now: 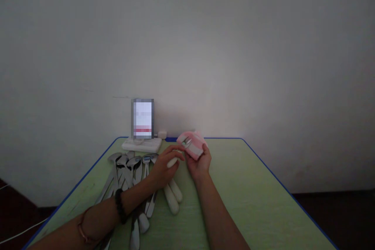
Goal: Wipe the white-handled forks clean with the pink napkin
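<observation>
My left hand is closed around a cream-handled piece of cutlery. Its shiny metal head lies against a pink and white cloth; whether it is a fork or a spoon I cannot tell. My right hand grips that cloth from below and the right, with the thumb at its edge. Beneath and left of my left hand lies a pile of metal spoons and other cutlery. Two thick cream handles stick out of the pile towards me.
A lit, blurred phone-like screen stands on a white base at the table's back left. Beside it is a small white block. The green table has a blue edge and meets a pale wall.
</observation>
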